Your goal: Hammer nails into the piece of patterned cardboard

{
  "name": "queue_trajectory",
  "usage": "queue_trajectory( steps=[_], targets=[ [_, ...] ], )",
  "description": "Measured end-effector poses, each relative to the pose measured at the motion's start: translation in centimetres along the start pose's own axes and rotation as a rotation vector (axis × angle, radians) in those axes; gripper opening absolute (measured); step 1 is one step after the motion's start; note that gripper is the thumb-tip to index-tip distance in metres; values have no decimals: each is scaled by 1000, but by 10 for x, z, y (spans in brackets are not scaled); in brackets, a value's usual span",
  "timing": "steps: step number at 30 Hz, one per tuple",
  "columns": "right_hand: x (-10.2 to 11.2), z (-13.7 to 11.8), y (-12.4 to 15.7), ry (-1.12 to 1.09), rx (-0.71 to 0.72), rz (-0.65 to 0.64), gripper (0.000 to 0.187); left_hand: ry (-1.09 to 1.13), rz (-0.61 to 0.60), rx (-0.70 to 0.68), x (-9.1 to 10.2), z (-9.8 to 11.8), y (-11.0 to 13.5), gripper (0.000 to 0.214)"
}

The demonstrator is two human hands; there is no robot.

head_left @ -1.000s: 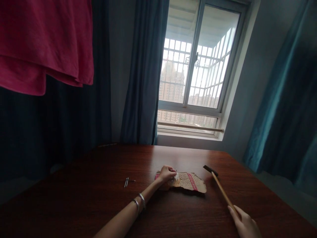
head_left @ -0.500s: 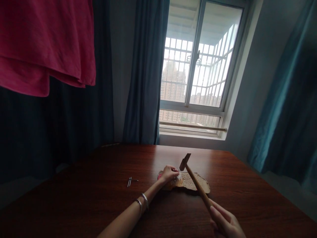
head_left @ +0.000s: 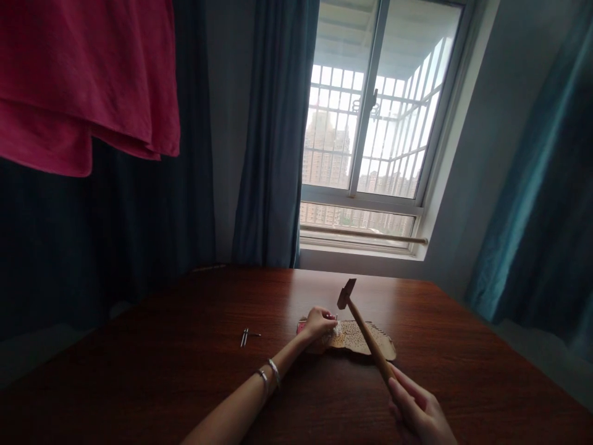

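Note:
My right hand (head_left: 419, 408) is wrapped round the wooden handle of a hammer (head_left: 370, 340). The hammer's dark head hangs slightly above and to the right of my left hand (head_left: 320, 322). That hand is closed in a pinch on a thin metal punch (head_left: 336, 317), whose tip pokes up from my fingers; its lower end is hidden. Under my left hand lies a worn cardboard sheet (head_left: 377, 340) full of small holes. A small white piece (head_left: 334, 334) rests on it by my fingers, too small to name.
To the left on the brown wooden table (head_left: 185, 383) lie several thin metal rods (head_left: 244, 337). A pink cloth (head_left: 88, 80) hangs at the upper left. Behind the table are a curtain (head_left: 271, 136) and a barred window (head_left: 361, 123).
The hammer head has risen a little, leaving a wider gap above the punch. My left hand keeps its pinch in the same spot. The view has shifted slightly.

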State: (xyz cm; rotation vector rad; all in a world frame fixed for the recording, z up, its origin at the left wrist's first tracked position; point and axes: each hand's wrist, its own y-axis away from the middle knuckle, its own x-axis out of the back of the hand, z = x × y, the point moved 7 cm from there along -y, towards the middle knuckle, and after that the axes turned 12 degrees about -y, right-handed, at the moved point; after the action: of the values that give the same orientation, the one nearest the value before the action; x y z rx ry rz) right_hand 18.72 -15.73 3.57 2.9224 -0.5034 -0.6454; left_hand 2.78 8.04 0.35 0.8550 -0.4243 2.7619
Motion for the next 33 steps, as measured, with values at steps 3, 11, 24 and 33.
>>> queue_trajectory(
  steps=[3,11,24,33],
  targets=[
    [0,0,-3,-12,30,-23,63,12,-1,-5,0,2,1,19],
    [-4,0,0,-23,31,-30,65,16,-7,-12,-2,-1,0,19],
    [-3,2,-3,32,52,-81,65,17,-5,-10,0,1,1,16],
    [2,1,4,28,58,-31,66,-57,-36,-30,4,8,5,19]
  ],
)
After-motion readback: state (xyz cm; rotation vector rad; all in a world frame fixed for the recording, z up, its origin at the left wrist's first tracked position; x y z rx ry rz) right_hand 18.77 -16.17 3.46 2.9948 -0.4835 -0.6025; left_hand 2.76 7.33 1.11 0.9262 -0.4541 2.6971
